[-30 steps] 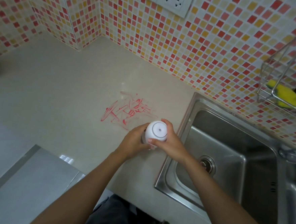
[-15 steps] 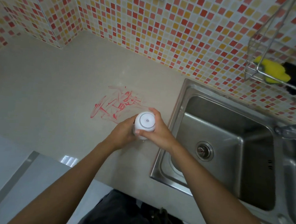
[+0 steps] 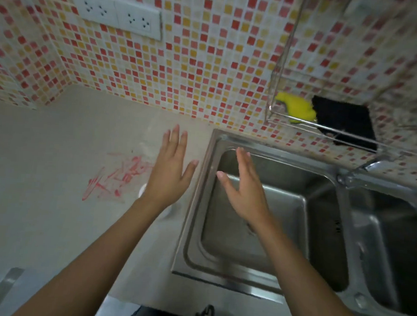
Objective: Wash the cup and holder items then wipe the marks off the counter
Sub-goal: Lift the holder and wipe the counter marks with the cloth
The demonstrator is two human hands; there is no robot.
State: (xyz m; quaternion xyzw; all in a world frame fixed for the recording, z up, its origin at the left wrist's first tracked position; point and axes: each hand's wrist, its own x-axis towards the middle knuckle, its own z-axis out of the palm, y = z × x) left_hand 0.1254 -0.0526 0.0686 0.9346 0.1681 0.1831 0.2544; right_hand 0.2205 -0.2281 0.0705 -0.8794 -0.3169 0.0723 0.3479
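Both hands have let go of the white cup (image 3: 143,190): left hand (image 3: 171,170) and right hand (image 3: 243,187) now empty, fingers spread.

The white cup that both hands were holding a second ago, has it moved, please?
Yes. The white cup has gone down onto the counter beside the red marks, mostly hidden under the left hand; both hands are open, the right hand over the sink.

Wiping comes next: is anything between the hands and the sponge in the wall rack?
Nothing visible blocks it. Both the left hand and the right hand are open and empty, and the yellow sponge lies in the wire rack, up to the right.
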